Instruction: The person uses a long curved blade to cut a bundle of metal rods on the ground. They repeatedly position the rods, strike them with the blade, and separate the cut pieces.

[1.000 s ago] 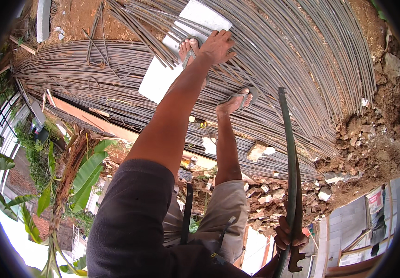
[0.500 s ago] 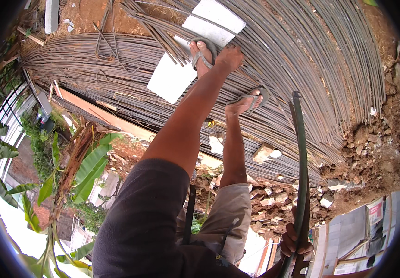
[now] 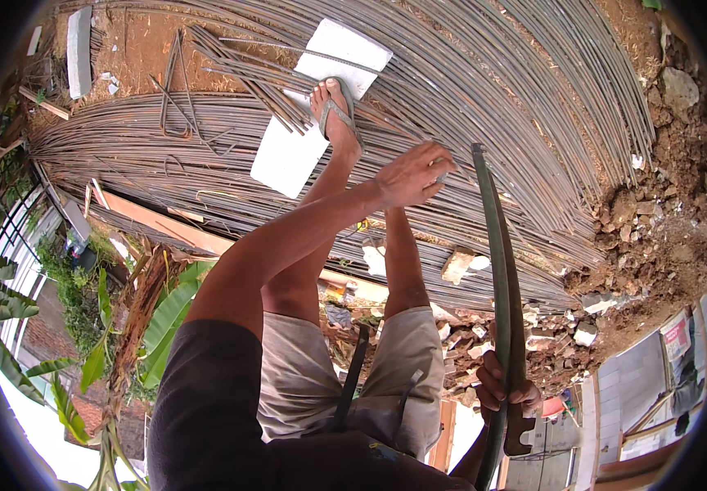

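My right hand [image 3: 497, 386] is closed round a long dark green bar [image 3: 497, 270], held upright at my right side. Against it lies a brown flat bar [image 3: 517, 327] with a notched, hook-like lower end [image 3: 519, 436]; whether the two are joined I cannot tell. To the left of the green bar's upper end, my left hand [image 3: 412, 173] hovers with fingers loosely bent and thumb apart, no held thing plain to see. Beneath it spreads a wide bed of steel rebar [image 3: 525, 106]. My sandalled left foot [image 3: 337, 110] stands beside a white board [image 3: 288, 155] on the rods.
Bent rods [image 3: 175, 90] lie at the far left. A broken block [image 3: 458, 266] rests on the rebar near my right leg. Rubble and brown soil [image 3: 640, 237] border the right side. A wooden plank [image 3: 165, 217] and banana plants [image 3: 169, 327] stand to the left.
My left hand has lifted from the rebar near my left foot and moved right and toward me, nearer the green bar. The right hand and bar have shifted slightly left in view.
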`<state>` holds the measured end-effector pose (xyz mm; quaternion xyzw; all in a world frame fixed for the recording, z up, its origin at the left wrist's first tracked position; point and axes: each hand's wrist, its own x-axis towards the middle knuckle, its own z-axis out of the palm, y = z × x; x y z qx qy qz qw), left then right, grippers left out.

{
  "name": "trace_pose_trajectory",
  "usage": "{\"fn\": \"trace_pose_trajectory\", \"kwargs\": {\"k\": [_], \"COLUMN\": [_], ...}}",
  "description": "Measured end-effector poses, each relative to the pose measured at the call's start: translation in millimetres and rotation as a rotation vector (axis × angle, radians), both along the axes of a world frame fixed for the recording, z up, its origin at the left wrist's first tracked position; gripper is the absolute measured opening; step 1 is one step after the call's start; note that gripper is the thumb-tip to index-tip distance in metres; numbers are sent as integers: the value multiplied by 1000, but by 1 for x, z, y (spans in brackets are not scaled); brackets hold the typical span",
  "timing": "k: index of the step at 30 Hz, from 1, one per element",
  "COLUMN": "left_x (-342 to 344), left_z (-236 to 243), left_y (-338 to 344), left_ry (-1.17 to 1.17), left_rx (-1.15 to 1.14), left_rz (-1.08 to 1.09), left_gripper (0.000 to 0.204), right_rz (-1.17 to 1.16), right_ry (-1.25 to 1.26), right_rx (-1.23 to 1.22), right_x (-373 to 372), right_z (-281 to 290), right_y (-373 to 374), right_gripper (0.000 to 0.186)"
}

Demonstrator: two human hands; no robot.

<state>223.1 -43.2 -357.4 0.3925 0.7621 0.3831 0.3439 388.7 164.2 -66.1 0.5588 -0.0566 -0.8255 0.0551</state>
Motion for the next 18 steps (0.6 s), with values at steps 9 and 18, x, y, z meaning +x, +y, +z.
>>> {"fn": "trace_pose_trajectory", "kwargs": {"k": [9, 18], "left_x": [71, -49], "left_z": [203, 249], "left_y": [70, 53], "left_ry": [-128, -356], "left_rx": [354, 381], "left_rz": [-105, 137], "left_gripper": [39, 10], "right_rz": [-73, -76], "right_ry": [72, -5], "right_rx": [-13, 75], "right_x": [31, 103], "right_z": [60, 85], "right_y": [-25, 1], "right_gripper": [63, 50]}}
